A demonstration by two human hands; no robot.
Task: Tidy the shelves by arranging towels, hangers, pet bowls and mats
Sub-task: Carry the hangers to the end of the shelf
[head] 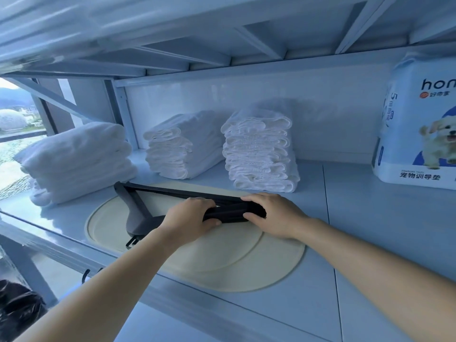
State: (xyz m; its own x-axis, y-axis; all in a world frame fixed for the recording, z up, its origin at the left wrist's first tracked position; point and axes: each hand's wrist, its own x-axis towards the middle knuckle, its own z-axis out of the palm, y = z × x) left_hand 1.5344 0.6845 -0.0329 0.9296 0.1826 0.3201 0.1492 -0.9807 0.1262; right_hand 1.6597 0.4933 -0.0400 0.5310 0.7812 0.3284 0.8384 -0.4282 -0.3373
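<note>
Black hangers point(232, 211): bundle lying on beige round mats point(222, 257), frame centre, on shelf point(370, 230).
Left hand point(190, 218), right hand point(274, 215): fingers curled, clamped on bundle's right end.
Towel stacks point(182, 146): three, behind.
Pet-pad package point(419, 124): upper right.

A single wide-angle view from the person's head faces forward and slightly down into a shelf point(370, 218), close enough to be within arm's reach. It sits above that board but below the upper shelf point(172, 33), whose underside fills the top. A window point(14, 119) edges the far left.
</note>
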